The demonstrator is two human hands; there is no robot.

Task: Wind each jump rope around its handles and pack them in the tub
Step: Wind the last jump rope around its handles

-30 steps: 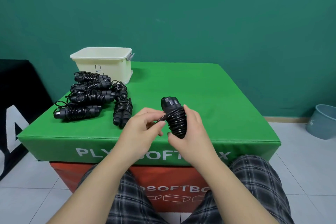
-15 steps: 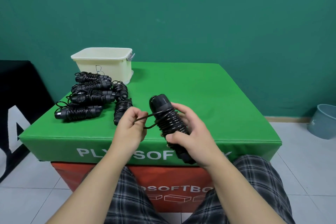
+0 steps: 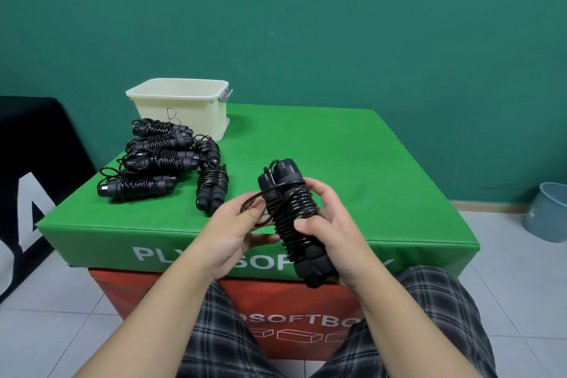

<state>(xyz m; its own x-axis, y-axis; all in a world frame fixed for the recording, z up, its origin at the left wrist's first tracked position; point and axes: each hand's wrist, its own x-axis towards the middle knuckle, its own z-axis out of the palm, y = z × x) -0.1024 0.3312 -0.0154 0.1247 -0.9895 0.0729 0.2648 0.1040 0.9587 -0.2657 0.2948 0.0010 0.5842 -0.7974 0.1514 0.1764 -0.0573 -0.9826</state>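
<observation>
My right hand (image 3: 329, 233) grips a black jump rope bundle (image 3: 291, 212), its two handles side by side with cord coiled round them, held upright over the near edge of the green box. My left hand (image 3: 233, 227) pinches the loose end loop of the cord (image 3: 250, 204) beside the bundle. Several wound black jump ropes (image 3: 159, 163) lie in a pile on the left of the green box top. A cream plastic tub (image 3: 181, 110) stands behind them at the back left corner; its inside is hidden from here.
The green soft box (image 3: 352, 169) sits on a red box (image 3: 294, 316) on a tiled floor, with bare green surface to the right. A grey bucket (image 3: 549, 212) stands on the floor at the right. My checked-trousered knees are below. A black object lies at the left.
The bundle tilted from end-on to upright in my right hand and dropped lower. My left hand pulled the cord's end out to the left, then came back close to the bundle.
</observation>
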